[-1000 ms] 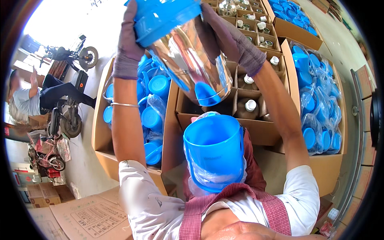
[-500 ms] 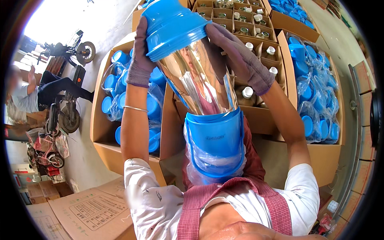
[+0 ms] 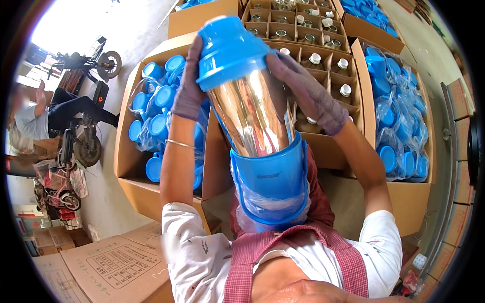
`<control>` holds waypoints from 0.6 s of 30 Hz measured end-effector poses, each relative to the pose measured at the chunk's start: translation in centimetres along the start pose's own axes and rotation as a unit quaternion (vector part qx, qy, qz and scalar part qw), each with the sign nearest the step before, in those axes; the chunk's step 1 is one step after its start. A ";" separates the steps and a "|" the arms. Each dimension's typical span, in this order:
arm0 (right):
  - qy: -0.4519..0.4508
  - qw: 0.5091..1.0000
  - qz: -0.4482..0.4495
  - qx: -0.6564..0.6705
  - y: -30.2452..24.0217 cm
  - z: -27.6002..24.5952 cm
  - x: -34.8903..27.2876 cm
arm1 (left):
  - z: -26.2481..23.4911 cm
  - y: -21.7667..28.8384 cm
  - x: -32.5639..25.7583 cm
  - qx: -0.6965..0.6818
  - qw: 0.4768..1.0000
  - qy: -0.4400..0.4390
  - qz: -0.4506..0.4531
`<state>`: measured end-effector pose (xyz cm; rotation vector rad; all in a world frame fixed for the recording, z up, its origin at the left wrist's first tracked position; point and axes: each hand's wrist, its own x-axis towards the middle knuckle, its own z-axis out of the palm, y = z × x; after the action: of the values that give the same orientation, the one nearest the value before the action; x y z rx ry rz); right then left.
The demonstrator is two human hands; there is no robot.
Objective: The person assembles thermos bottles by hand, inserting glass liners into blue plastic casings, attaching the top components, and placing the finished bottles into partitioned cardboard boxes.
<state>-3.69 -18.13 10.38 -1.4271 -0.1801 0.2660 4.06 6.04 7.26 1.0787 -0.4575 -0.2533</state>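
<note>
Between my two gloved hands is a mirrored flask liner (image 3: 247, 113) capped by a stepped blue plastic collar (image 3: 230, 53). My left hand (image 3: 189, 86) is pressed to the collar's left side, fingers pointing up. On the opposite side my right hand (image 3: 310, 93) grips the collar's edge and the upper liner. The liner's lower end sits tilted inside the mouth of a blue flask casing (image 3: 270, 174). That casing stands between my legs, its handle hanging down the front and crumpled clear plastic wrapped round its lower part.
A carton (image 3: 124, 161) of blue lidded cups is at the left; another carton (image 3: 429, 171) of bagged blue parts is at the right. Ahead, a divided carton (image 3: 356, 121) holds liners, several white-capped. A closed carton (image 3: 116, 267) lies lower left. A person (image 3: 33, 111) sits by motorbikes.
Both hands have come down toward me with the liner and collar. The liner's lower end is now deeper inside the blue casing.
</note>
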 end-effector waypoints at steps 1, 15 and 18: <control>-0.004 1.000 0.021 0.022 0.8 -0.1 -0.5 | -0.1 -1.0 -0.9 -0.005 1.000 0.011 -0.017; -0.104 0.979 0.155 -0.084 7.9 -7.4 -5.5 | 3.4 -8.1 -9.6 -0.009 0.956 0.065 -0.286; -0.003 0.989 0.041 -0.142 6.1 -4.1 -3.5 | 4.1 -8.0 -9.6 0.033 0.956 0.076 -0.283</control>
<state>-6.33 -22.29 3.92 -1.7189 -0.1691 0.3217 -6.15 3.19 -0.51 1.2692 -0.0074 -0.6593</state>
